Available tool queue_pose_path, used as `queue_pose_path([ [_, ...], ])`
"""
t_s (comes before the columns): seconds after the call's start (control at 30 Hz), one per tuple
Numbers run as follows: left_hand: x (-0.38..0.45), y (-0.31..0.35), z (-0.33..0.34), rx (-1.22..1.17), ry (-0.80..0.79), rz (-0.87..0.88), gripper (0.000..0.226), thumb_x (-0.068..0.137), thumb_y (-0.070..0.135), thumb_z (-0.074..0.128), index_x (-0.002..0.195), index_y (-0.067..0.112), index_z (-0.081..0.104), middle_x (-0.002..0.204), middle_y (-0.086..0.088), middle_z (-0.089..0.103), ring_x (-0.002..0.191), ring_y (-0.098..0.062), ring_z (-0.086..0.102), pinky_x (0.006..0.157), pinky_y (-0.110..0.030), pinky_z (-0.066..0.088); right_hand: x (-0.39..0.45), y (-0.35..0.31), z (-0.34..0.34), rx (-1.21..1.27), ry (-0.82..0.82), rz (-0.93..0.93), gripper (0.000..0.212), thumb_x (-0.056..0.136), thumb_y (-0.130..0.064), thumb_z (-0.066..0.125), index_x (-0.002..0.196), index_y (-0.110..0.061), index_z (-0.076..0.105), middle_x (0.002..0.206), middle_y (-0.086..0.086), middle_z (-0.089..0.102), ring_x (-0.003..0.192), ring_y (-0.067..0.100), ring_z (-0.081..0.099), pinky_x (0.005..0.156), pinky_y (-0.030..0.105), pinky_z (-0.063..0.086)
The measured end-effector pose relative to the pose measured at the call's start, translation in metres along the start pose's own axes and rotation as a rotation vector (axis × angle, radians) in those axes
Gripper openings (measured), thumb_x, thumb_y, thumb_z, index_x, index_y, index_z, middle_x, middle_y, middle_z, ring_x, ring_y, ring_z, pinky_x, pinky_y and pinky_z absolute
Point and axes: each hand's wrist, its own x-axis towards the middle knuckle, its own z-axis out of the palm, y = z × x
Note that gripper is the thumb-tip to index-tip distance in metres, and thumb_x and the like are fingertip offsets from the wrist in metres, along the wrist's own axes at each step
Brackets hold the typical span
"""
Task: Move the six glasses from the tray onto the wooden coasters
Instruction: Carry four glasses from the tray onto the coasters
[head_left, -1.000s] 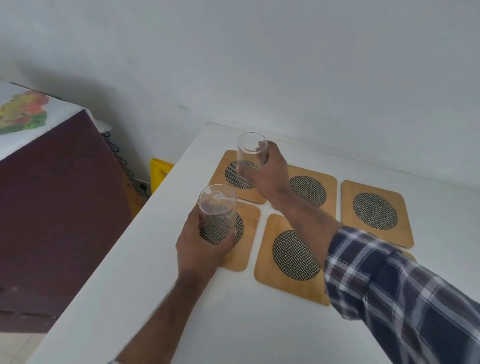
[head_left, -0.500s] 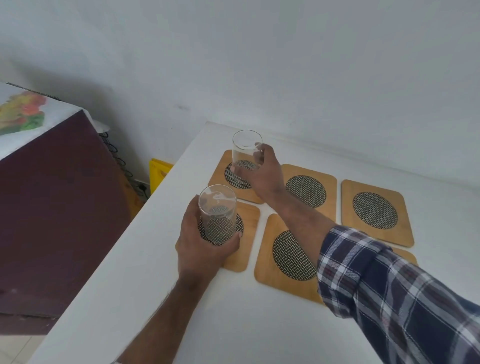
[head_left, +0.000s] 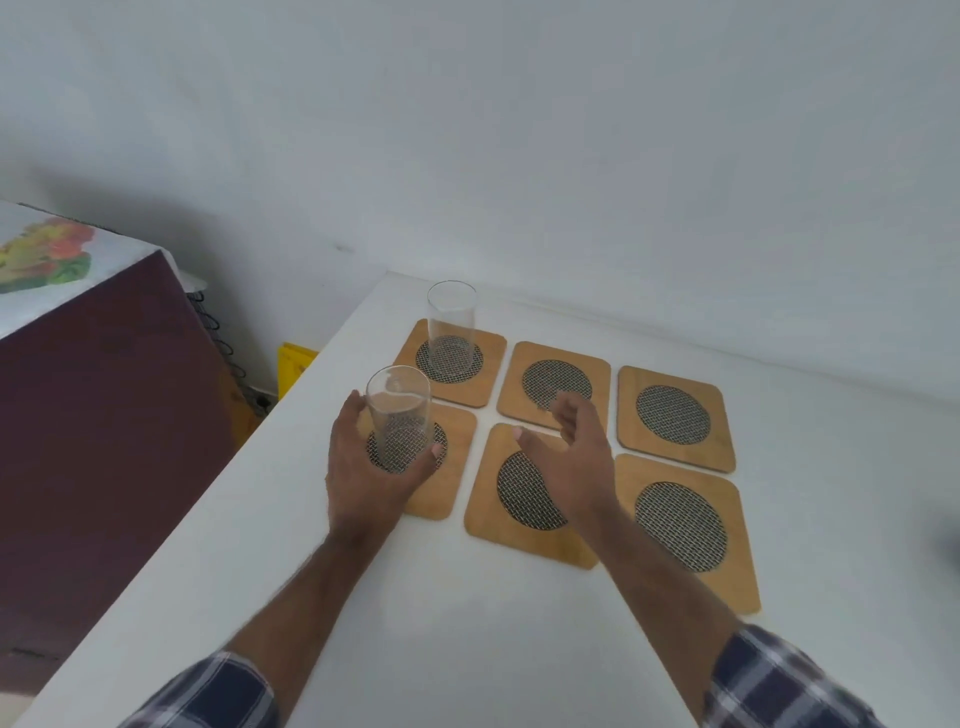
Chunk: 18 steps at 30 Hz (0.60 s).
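Note:
Six wooden coasters with woven dark centres lie in two rows of three on the white table (head_left: 467, 623). A clear glass (head_left: 451, 322) stands upright and alone on the far-left coaster (head_left: 491, 345). A second clear glass (head_left: 399, 415) stands on the near-left coaster (head_left: 460, 478), and my left hand (head_left: 363, 478) is wrapped around its lower part. My right hand (head_left: 576, 457) hovers open over the near-middle coaster (head_left: 493, 525), holding nothing. The far-middle coaster (head_left: 556, 384), far-right coaster (head_left: 675, 415) and near-right coaster (head_left: 685, 519) are bare. No tray is in view.
The table's left edge runs diagonally close to the left coasters. Beyond it stands a dark maroon cabinet (head_left: 104, 415) with a printed cloth on top, and a yellow object (head_left: 293, 364) lies on the floor. A white wall (head_left: 571, 156) rises directly behind the coasters.
My right hand let go of the far glass, which now stands on the far-left coaster, and drew back toward me, open. The left hand set its glass down on the near-left coaster.

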Motion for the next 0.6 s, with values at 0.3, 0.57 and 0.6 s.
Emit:
queue_pose_path([
  [0.3,-0.079,0.038,-0.008,-0.043,0.253,0.148,0.084,0.077,0.047,0.064,0.144,0.003,0.039,0.145,-0.020,0.041,0.137,-0.030,0.036,0.108,-0.036,0.033,-0.066,0.001,-0.114,-0.004,0.239,0.004,0.041,0.080,-0.017,0.078,0.116,-0.023,0.058,0.110,-0.012,0.064,0.109,0.001,0.060,0.100,0.034,0.048],
  [0.57,-0.153,0.127,0.063,-0.185,0.021,0.330,0.061,0.078,0.042,0.062,0.128,0.008,0.053,0.123,-0.003,0.053,0.117,-0.021,0.050,0.098,-0.034,0.042,-0.118,0.016,-0.240,-0.041,0.406,0.015,0.039,0.083,-0.018,0.075,0.118,-0.025,0.059,0.108,-0.015,0.065,0.103,-0.005,0.060,0.084,0.021,0.049],
  [0.6,-0.162,0.137,0.075,-0.216,-0.017,0.344,0.054,0.079,0.040,0.063,0.124,0.011,0.055,0.119,0.001,0.054,0.114,-0.017,0.052,0.095,-0.032,0.045,-0.123,0.018,-0.256,-0.040,0.431,0.021,0.038,0.083,-0.019,0.074,0.118,-0.025,0.059,0.109,-0.015,0.065,0.102,-0.005,0.060,0.081,0.018,0.048],
])
